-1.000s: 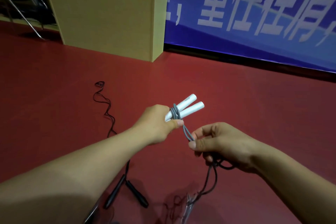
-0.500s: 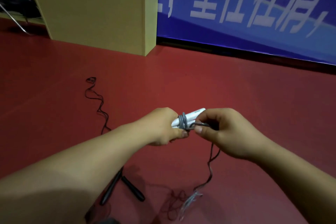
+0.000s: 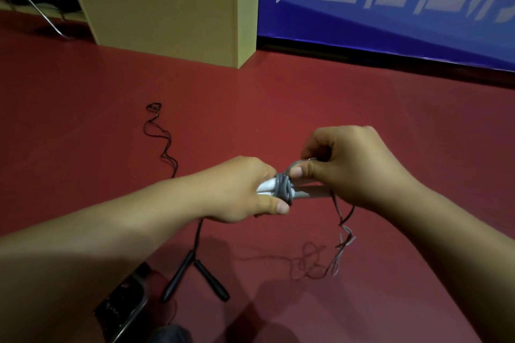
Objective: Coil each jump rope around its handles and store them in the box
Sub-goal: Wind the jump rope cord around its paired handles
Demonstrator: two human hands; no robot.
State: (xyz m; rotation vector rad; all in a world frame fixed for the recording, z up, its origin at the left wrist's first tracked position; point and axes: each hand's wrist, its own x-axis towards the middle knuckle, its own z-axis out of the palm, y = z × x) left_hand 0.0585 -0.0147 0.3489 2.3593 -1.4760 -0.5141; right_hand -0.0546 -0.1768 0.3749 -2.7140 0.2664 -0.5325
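Note:
My left hand (image 3: pixel 245 189) grips two white jump rope handles (image 3: pixel 269 186) held side by side. A few turns of grey rope (image 3: pixel 282 189) are wound around them. My right hand (image 3: pixel 354 167) pinches the grey rope just above the handles, close against my left hand. The loose rest of the grey rope (image 3: pixel 344 234) hangs below my right hand and trails onto the red floor. A second jump rope with two black handles (image 3: pixel 195 277) lies on the floor below my left arm. Its thin black cord (image 3: pixel 161 142) snakes away to the far left.
A tall tan box (image 3: pixel 167 5) stands at the back on the red floor (image 3: pixel 306 97), against a blue banner (image 3: pixel 390 8) with white characters. Metal chair legs (image 3: pixel 36 5) show at the far left. A dark flat object (image 3: pixel 125 306) lies by my left forearm.
My right hand has carried the grey rope up from below the handles and over them, adding a turn. Both hands have come closer together, and the view has tilted downward.

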